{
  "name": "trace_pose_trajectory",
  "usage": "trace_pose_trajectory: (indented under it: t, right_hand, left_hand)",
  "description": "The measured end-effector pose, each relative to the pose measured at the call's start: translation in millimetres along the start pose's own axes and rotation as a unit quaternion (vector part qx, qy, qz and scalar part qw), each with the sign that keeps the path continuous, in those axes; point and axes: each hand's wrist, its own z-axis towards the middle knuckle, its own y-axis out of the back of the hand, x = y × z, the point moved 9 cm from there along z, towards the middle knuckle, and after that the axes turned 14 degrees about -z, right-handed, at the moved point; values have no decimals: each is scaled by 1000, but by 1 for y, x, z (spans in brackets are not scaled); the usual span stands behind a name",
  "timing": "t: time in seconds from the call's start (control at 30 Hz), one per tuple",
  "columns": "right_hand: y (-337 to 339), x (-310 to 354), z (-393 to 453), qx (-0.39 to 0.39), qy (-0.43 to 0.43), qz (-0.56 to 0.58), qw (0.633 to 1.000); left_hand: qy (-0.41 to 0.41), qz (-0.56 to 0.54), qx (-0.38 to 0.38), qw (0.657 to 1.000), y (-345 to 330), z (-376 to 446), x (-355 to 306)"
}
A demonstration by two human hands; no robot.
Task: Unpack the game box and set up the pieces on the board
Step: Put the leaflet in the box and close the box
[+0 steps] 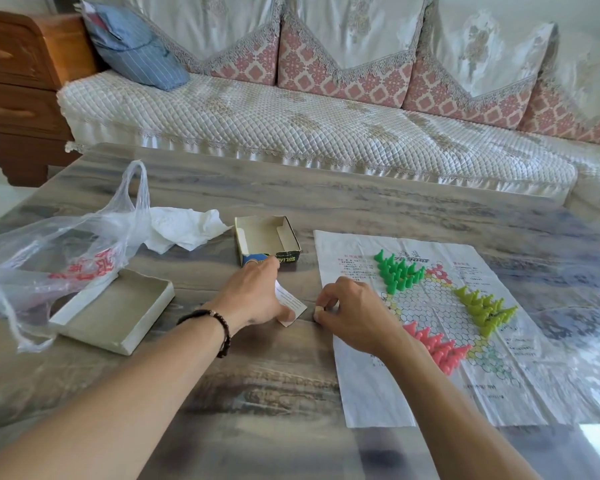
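Observation:
A paper game board [430,306] with a hexagon grid lies flat on the table at the right. Groups of green pegs [397,271], yellow-green pegs [482,308] and pink pegs [437,344] stand on it. The open small box [265,239] sits left of the board, looking empty inside. My left hand [253,296] holds a small white printed card [290,303] flat on the table just below the box. My right hand [354,311] pinches a small cream-coloured piece [318,309] at the board's left edge.
A grey box lid [118,308] lies upside down at the left, beside a clear plastic bag [59,251] and a crumpled white tissue [184,230]. A sofa [291,126] runs behind the table, with a wooden cabinet [18,91] at far left.

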Motion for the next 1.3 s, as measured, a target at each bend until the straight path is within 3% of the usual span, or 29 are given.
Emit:
trace_pose_trajectory:
  t: [0.3, 0.6, 0.7, 0.8, 0.97, 1.13, 1.3]
  right_hand:
    - [-1, 1, -3, -5, -9, 4, 1000]
    - [4, 8, -10, -11, -17, 13, 1000]
    - [3, 12, -11, -7, -28, 23, 999]
    - [3, 8, -13, -13, -44, 29, 999]
    - [-2, 4, -19, -22, -50, 15, 998]
    - [3, 7, -18, -59, -57, 62, 995]
    - [8, 52, -7, -97, -33, 122, 987]
  left_hand:
    - [7, -102, -27, 994, 0, -9, 8]
    - [-11, -104, -105, 989, 13, -22, 13]
    - [-11, -112, -87, 990, 10, -26, 13]
    - [-14, -36, -27, 999, -2, -24, 3]
    - [-5, -45, 2, 999, -10, -17, -5]
    - [-17, -88, -59, 994, 4, -28, 1]
    - [-5, -173, -157, 972, 65, -60, 33]
